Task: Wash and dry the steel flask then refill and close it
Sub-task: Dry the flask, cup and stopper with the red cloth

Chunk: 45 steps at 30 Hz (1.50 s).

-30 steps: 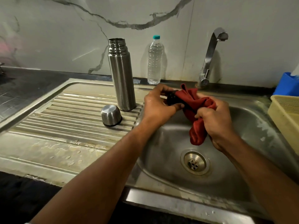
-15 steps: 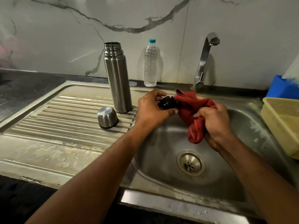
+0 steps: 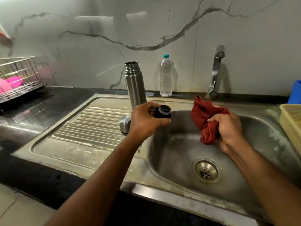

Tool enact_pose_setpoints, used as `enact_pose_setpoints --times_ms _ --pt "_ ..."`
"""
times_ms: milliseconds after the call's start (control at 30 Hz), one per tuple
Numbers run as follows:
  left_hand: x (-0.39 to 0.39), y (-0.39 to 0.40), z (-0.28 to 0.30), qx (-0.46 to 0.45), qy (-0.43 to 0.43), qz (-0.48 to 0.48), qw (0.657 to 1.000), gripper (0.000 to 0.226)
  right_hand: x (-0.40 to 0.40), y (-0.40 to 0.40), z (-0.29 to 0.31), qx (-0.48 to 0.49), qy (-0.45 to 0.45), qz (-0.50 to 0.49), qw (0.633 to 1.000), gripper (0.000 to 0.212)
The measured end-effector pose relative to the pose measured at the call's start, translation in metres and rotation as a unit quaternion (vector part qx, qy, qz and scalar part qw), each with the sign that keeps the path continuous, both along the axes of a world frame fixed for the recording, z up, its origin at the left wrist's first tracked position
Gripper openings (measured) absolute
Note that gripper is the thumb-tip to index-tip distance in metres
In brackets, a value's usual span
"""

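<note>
Steel flask (image 3: 135, 84) stands upright on the drainboard (image 3: 91, 123), open mouth up. Left hand (image 3: 146, 121) grasps the black stopper (image 3: 162, 112); right hand (image 3: 228, 128) clutches a red cloth (image 3: 206, 118) over the sink (image 3: 179, 152).

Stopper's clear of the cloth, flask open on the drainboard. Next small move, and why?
Probably set the black stopper down on the drainboard beside the steel cap. The left hand grips it apart from the red cloth bunched in the right hand, and the steel flask stands open, refill pending.

Steel drainboard (image 3: 91, 126), flask (image 3: 135, 85) upright, cup (image 3: 125, 124)
</note>
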<state>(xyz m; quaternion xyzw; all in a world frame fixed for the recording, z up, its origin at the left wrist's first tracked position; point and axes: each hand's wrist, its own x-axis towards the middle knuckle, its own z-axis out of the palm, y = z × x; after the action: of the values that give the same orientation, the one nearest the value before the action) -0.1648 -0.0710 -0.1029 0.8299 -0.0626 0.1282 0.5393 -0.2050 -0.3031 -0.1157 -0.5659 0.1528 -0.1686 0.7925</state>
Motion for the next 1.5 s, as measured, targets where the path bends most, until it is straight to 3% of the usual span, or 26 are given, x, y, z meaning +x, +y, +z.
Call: enact_pose_setpoints --times_ms 333,533,700,833,933,1033,1167,1300,1400,1500 --pt "-0.049 0.09 -0.02 0.027 0.063 0.119 0.991 0.048 -0.004 0.018 0.0 -0.041 0.008 0.019 0.999 0.049" --pt "-0.053 0.108 -0.028 0.054 0.074 0.141 0.986 0.039 0.001 0.015 -0.009 -0.046 0.014 0.016 0.999 0.045" --pt "-0.051 0.107 -0.027 0.102 0.066 0.132 0.984 0.045 0.005 0.011 -0.013 -0.057 0.015 0.013 0.998 0.037" --pt "-0.066 0.097 -0.012 0.213 -0.015 0.153 0.965 0.07 0.008 0.008 -0.016 -0.055 0.017 0.03 0.998 0.033" --pt "-0.08 0.069 0.009 0.252 -0.159 0.131 0.946 0.06 0.008 0.007 -0.015 -0.037 0.014 0.04 0.998 0.039" --pt "-0.075 0.026 0.018 0.2 -0.144 0.058 0.967 0.048 0.006 0.005 -0.01 -0.012 0.01 0.051 0.999 0.051" --pt "-0.029 -0.032 0.013 0.125 0.092 -0.066 0.986 0.042 0.005 -0.004 -0.001 -0.006 0.001 0.075 0.997 0.057" --pt "0.015 -0.068 0.002 -0.066 0.285 -0.123 0.948 0.044 0.005 -0.013 0.004 0.059 -0.011 0.117 0.991 0.033" --pt "0.027 -0.078 -0.008 -0.188 0.302 -0.135 0.925 0.029 0.006 -0.017 0.001 0.079 0.004 0.16 0.984 0.016" --pt "0.031 -0.08 -0.013 -0.224 0.247 -0.124 0.935 0.027 0.013 -0.019 -0.012 0.017 0.058 0.136 0.989 0.052"
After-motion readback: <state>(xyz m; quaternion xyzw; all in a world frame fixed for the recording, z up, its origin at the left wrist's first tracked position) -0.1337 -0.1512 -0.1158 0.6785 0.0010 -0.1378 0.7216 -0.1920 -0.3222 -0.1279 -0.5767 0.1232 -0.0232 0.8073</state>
